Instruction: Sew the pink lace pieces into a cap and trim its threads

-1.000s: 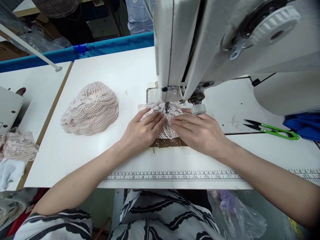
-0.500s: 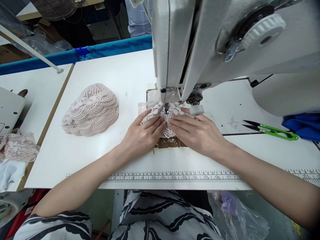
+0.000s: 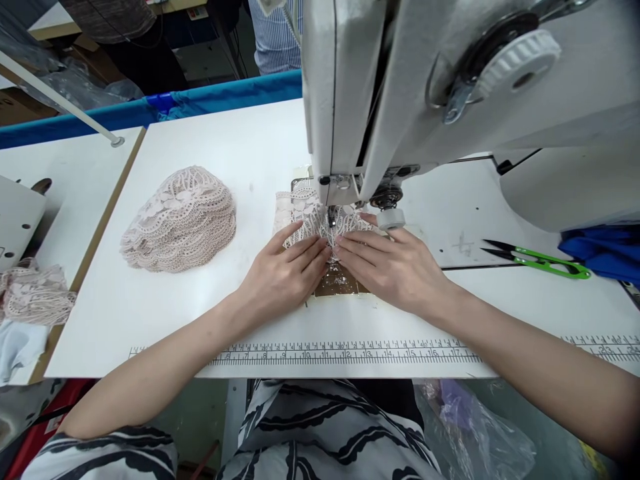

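A piece of pale pink lace (image 3: 305,215) lies under the presser foot (image 3: 332,215) of a large sewing machine (image 3: 345,87). My left hand (image 3: 285,270) rests flat on the lace's left part, fingers stretched toward the foot. From the other side my right hand (image 3: 395,267) lies on the lace, its fingers spread and fingertips near those of the left. Part of the lace is hidden under the hands and machine head. Left of them a thick stack of similar lace (image 3: 183,220) sits on the white table (image 3: 260,153).
Green-handled thread snips (image 3: 545,260) and blue cloth (image 3: 605,252) lie at the right. A ruler strip (image 3: 300,353) runs along the front edge. More lace (image 3: 37,293) is at the far left. Two people (image 3: 277,40) are partly visible beyond the blue cloth-covered edge (image 3: 225,93).
The lace has moved away from the body under the foot, so less of it shows in front and more at the back left. Both hands stay in nearly the same place.
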A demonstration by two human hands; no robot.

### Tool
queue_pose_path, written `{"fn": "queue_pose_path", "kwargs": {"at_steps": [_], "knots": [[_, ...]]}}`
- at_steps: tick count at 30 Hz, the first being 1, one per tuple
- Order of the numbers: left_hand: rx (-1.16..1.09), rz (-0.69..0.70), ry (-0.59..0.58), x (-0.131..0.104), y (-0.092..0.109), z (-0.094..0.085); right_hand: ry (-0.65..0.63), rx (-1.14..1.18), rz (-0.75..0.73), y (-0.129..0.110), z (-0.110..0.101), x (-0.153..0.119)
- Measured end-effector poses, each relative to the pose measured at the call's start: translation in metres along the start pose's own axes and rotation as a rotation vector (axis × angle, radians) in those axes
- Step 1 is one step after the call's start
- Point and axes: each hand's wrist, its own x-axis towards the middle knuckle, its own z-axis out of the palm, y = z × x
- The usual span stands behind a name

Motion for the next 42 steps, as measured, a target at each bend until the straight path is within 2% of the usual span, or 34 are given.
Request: {"fn": "queue_pose_path", "kwargs": {"at_steps": [5, 11, 19, 24, 30, 39, 42], "knots": [[0.058, -0.008, 0.003, 0.002, -0.002, 0.003, -0.05, 0.012, 0.041, 0.0, 0.001, 0.002], [0.01, -0.058, -0.029, 0.006, -0.009, 0.009, -0.031, -0.001, 0.102, 0.001, 0.006, 0.005], [0.046, -0.062, -0.03, 0.002, -0.002, 0.004, -0.067, 0.056, 0.149, 0.0, 0.002, 0.003], [-0.009, -0.084, -0.032, 0.0, -0.003, 0.005, -0.065, 0.047, 0.144, 0.0, 0.003, 0.002], [0.035, -0.082, -0.03, 0.002, -0.006, 0.008, -0.06, 0.005, 0.159, 0.0, 0.006, 0.005], [-0.03, -0.164, -0.047, 0.007, -0.015, 0.017, -0.146, -0.031, 0.187, 0.004, 0.007, 0.007], [-0.051, -0.197, -0.065, 0.009, -0.017, 0.02, -0.137, -0.028, 0.177, 0.007, 0.009, 0.006]]}}
